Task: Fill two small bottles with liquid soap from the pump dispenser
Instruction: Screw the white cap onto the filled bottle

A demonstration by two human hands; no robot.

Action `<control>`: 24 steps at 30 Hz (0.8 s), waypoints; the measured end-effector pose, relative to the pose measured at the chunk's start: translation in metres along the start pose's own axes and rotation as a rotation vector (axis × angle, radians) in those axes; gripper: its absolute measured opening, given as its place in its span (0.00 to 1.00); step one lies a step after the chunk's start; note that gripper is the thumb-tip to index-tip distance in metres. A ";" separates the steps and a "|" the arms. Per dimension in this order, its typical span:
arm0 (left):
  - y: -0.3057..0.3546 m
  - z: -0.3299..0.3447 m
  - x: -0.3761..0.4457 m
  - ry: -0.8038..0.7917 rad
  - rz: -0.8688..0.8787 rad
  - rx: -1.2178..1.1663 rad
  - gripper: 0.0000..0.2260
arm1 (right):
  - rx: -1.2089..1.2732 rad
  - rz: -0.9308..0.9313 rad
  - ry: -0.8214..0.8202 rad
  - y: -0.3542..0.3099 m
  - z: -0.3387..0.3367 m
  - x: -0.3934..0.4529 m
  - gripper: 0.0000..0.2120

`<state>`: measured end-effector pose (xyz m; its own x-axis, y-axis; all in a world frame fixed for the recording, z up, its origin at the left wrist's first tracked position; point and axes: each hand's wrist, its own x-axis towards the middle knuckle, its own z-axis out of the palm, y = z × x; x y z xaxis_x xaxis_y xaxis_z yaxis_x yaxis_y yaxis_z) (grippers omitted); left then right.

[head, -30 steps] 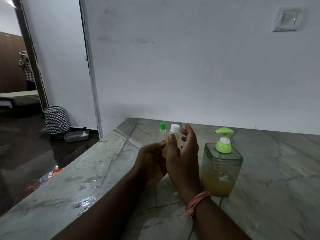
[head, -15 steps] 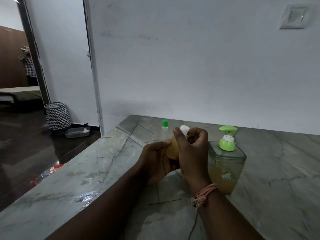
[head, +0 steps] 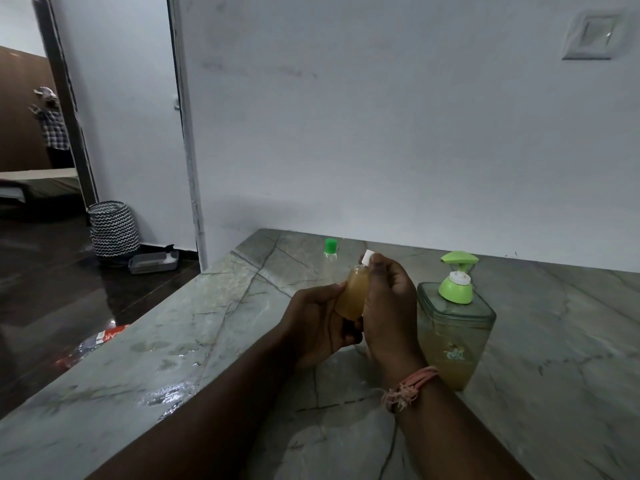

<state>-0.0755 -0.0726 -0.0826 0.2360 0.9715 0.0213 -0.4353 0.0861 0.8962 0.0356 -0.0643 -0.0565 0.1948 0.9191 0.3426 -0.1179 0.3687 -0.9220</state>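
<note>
My left hand (head: pixel 317 325) holds a small clear bottle (head: pixel 351 296) full of amber soap, tilted to the right above the counter. My right hand (head: pixel 389 308) is closed around the bottle's top, fingers on its white cap (head: pixel 367 257). A second small clear bottle with a green cap (head: pixel 330 249) stands upright on the counter behind my hands. The pump dispenser (head: pixel 453 327), a square clear jar with amber soap and a green pump head, stands just right of my right hand.
The grey marble counter (head: pixel 214 327) has wet patches near its left edge. The white wall runs behind it. On the dark floor to the left stand a zigzag-patterned basket (head: pixel 112 228) and a grey tray (head: pixel 154 262). A person stands far back in the doorway.
My hands have lifted the bottle and tilted it rightward. My right hand went from open fingers beside the cap to closed on it.
</note>
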 end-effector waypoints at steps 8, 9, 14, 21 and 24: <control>0.000 -0.004 0.003 -0.044 0.043 0.032 0.21 | -0.001 -0.020 -0.058 -0.001 0.001 0.003 0.13; -0.001 -0.004 0.004 -0.047 0.069 0.051 0.20 | -0.014 -0.018 -0.051 -0.002 0.002 0.003 0.13; -0.004 0.000 0.007 0.013 0.191 0.151 0.15 | -0.144 -0.029 0.024 -0.002 0.004 0.006 0.13; 0.002 -0.006 0.012 0.120 0.260 0.092 0.14 | -0.410 -0.039 -0.170 0.008 0.016 0.010 0.15; 0.002 -0.009 0.014 0.131 0.223 -0.007 0.15 | -0.411 -0.034 -0.167 0.010 0.021 0.015 0.12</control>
<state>-0.0811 -0.0564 -0.0845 0.0190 0.9870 0.1599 -0.4697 -0.1324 0.8728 0.0174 -0.0435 -0.0568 0.0281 0.9298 0.3669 0.2896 0.3437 -0.8933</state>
